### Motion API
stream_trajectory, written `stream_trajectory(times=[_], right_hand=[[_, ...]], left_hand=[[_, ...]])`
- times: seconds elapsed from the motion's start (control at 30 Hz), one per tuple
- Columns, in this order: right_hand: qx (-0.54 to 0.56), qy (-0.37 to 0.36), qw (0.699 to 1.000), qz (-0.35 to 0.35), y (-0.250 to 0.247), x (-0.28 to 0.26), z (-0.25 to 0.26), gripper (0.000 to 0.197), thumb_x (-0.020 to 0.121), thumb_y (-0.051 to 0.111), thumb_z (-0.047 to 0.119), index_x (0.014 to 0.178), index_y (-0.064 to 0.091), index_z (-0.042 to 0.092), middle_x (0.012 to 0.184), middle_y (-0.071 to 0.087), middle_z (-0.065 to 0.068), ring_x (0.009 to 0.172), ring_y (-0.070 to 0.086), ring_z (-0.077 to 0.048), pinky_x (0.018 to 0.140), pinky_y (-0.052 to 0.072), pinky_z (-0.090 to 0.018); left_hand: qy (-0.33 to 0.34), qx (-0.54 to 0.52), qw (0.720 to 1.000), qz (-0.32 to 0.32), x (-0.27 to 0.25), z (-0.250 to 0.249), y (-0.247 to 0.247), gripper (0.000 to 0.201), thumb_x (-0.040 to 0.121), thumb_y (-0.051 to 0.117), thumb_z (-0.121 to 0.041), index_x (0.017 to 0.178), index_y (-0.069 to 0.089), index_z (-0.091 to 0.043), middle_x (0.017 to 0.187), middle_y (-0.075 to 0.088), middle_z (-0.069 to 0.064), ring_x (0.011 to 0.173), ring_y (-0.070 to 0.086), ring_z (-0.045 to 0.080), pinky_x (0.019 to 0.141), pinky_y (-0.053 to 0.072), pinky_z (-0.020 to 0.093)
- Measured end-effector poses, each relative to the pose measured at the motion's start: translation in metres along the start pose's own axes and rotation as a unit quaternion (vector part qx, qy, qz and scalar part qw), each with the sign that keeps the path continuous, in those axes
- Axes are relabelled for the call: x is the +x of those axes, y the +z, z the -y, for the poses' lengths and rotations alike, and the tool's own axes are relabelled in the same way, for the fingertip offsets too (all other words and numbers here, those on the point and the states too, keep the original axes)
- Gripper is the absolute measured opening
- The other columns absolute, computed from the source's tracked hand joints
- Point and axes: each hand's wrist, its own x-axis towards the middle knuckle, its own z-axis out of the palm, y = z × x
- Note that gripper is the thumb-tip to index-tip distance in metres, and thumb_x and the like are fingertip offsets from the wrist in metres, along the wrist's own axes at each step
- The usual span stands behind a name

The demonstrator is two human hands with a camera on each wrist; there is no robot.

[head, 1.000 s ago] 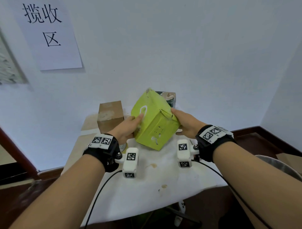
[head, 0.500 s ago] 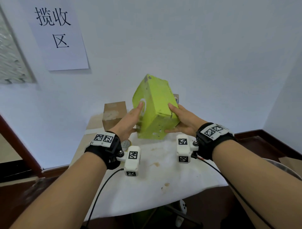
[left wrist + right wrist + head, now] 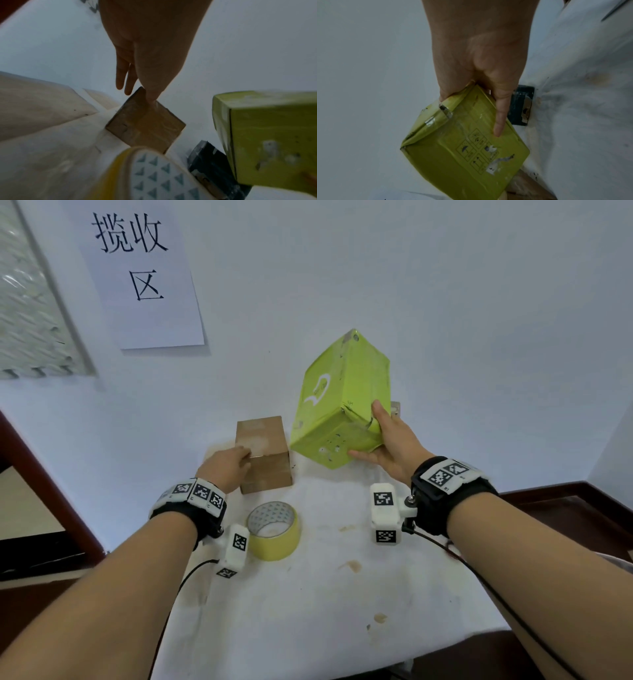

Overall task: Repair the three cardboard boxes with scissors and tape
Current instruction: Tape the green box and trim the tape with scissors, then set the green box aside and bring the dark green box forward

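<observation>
My right hand point(image 3: 371, 433) holds a green cardboard box point(image 3: 342, 405) tilted in the air above the back of the table. In the right wrist view its thumb point(image 3: 500, 117) lies along the box's printed face point(image 3: 467, 151), with the fingers round the far edge. A brown cardboard box point(image 3: 265, 455) stands on the table to the left. My left hand point(image 3: 244, 456) touches its top near corner with straight fingers point(image 3: 122, 75), holding nothing. A dark box point(image 3: 211, 169) lies behind the green one. No scissors are in view.
A yellow tape roll point(image 3: 274, 530) lies flat on the white stained tablecloth point(image 3: 342, 594), just in front of the brown box and beside my left wrist. The wall point(image 3: 445, 302) rises right behind the boxes. Dark floor borders the table on both sides.
My left hand let go of the green box and dropped left onto the brown box. The right hand alone now carries the green box, moved right and turned more upright.
</observation>
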Motion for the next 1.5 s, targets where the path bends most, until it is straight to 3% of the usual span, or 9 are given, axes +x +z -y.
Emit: stream_trajectory(times=[0.17,0.47,0.63,0.77,0.87,1.03,1.23,1.37,1.5], right_hand=[[0.014,0.002,1.0,0.001,0.011,0.017,-0.013,0.074,0.077,0.068,0.056,0.139,0.043,0.024,0.143,0.048,-0.003,0.121,0.053,-0.033,0.07,0.057,-0.047],[0.081,0.081,0.992,0.06,0.042,0.027,-0.011,0.047,0.095,0.049,0.048,0.129,0.054,0.017,0.119,0.066,-0.014,0.104,0.065,-0.031,0.074,0.059,-0.046],[0.081,0.128,0.985,0.081,0.078,0.038,-0.02,0.051,0.095,0.046,0.051,0.129,0.056,0.014,0.12,0.065,-0.016,0.104,0.063,-0.034,0.066,0.06,-0.044],[0.054,0.123,0.988,0.072,0.105,0.049,-0.029,0.055,0.096,0.038,0.054,0.132,0.051,0.014,0.119,0.063,-0.011,0.099,0.063,-0.029,0.062,0.061,-0.041],[-0.005,0.086,0.995,0.043,0.118,0.052,-0.036,0.051,0.099,0.031,0.052,0.133,0.047,0.017,0.117,0.056,-0.005,0.098,0.06,-0.025,0.061,0.06,-0.036],[-0.032,0.091,0.995,0.015,0.115,0.067,-0.046,0.05,0.103,0.027,0.045,0.135,0.043,0.01,0.123,0.051,-0.01,0.117,0.054,-0.032,0.063,0.06,-0.036],[-0.216,0.027,0.975,-0.036,0.075,0.082,-0.056,0.032,0.1,0.039,0.016,0.127,0.052,0.003,0.1,0.054,-0.009,0.074,0.056,-0.016,0.067,0.052,-0.027],[-0.344,-0.099,0.906,-0.226,0.042,0.09,-0.048,0.035,0.087,0.044,0.003,0.119,0.057,0.01,0.12,0.055,-0.013,0.105,0.056,-0.032,0.094,0.048,-0.044],[-0.371,-0.098,0.859,-0.34,0.009,0.092,-0.035,0.044,0.089,0.052,0.011,0.132,0.043,0.012,0.14,0.038,-0.017,0.126,0.041,-0.036,0.107,0.032,-0.04]], left_hand=[[0.002,-0.008,0.997,-0.07,0.005,0.012,0.011,0.032,0.101,0.044,-0.026,0.126,0.063,-0.022,0.136,0.057,0.002,0.12,0.054,0.029,0.095,0.046,0.04],[-0.052,-0.091,0.985,-0.134,0.009,0.006,0.0,0.036,0.092,0.053,-0.017,0.126,0.062,-0.027,0.124,0.064,0.006,0.112,0.058,0.028,0.087,0.046,0.034],[-0.002,-0.47,0.877,-0.1,0.006,0.0,-0.021,0.082,0.073,0.067,-0.006,0.141,0.039,-0.042,0.124,0.059,-0.016,0.116,0.056,0.014,0.094,0.048,0.033],[0.028,-0.533,0.836,-0.125,0.003,0.014,-0.033,0.084,0.066,0.065,-0.01,0.129,0.037,-0.058,0.124,0.049,-0.034,0.117,0.056,0.014,0.094,0.051,0.038],[0.031,-0.444,0.881,-0.164,0.005,0.014,-0.034,0.072,0.081,0.056,-0.001,0.133,0.037,-0.046,0.12,0.047,-0.03,0.095,0.059,0.013,0.08,0.049,0.019],[0.012,-0.216,0.946,-0.242,0.018,0.013,-0.026,0.048,0.088,0.063,-0.019,0.132,0.046,-0.028,0.134,0.05,-0.003,0.115,0.052,0.019,0.089,0.044,0.034],[0.032,-0.081,0.965,-0.248,0.027,-0.004,-0.028,0.043,0.091,0.055,-0.014,0.132,0.045,-0.022,0.139,0.045,0.0,0.106,0.057,0.031,0.081,0.044,0.038],[0.013,0.006,0.97,-0.244,0.033,-0.018,-0.03,0.048,0.087,0.056,-0.014,0.134,0.043,-0.016,0.14,0.043,0.007,0.102,0.058,0.036,0.077,0.043,0.04],[0.031,0.046,0.965,-0.255,0.037,-0.023,-0.025,0.069,0.084,0.054,-0.007,0.147,0.03,-0.02,0.158,0.018,0.014,0.136,0.032,0.038,0.109,0.028,0.045]])
